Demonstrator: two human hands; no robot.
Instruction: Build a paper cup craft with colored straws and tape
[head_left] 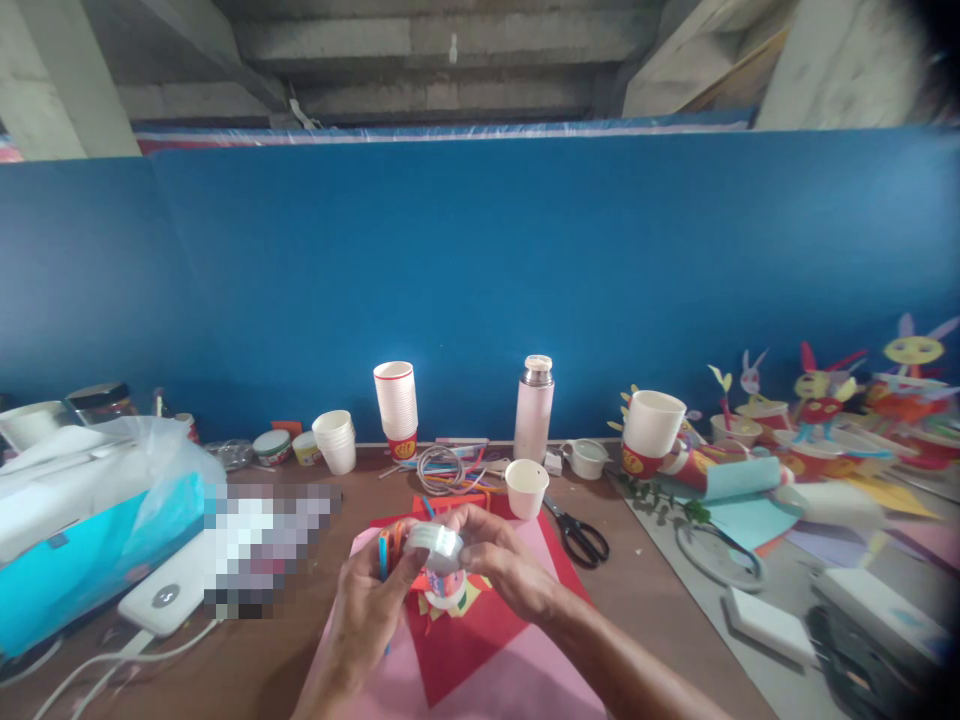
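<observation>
A: What is at the center of the frame?

B: A shiny, pale roll of tape (436,543), held up between a person's bare hands above a red sheet (480,655) at the middle of a worktable (637,590)

A: And the grip?

B: The left hand (366,600) clasps the roll, thumb pressed to its side, with orange and blue pieces (391,546) by its fingers; the right hand (510,562) bends its fingers to the roll's far edge, though whether they pinch it can't be made out

A: What textures surround them?

B: Flat red paper over a pink sheet (547,675), and below the roll a small patterned piece (445,592), partly hidden, amid yellow paper cutouts (469,598). Just beyond sit a smooth, tapered white cup (526,490), black-handled scissors (581,540) and a coiled cable (441,472)

A: And the setting?

B: A brown tabletop backed by a plain blue partition (480,270), with a ribbed stack of paper cups (395,400) and a pale pink flask (533,425) near its foot, paper rabbit figures (754,380) at right, and bare concrete beams (450,45) overhead
</observation>
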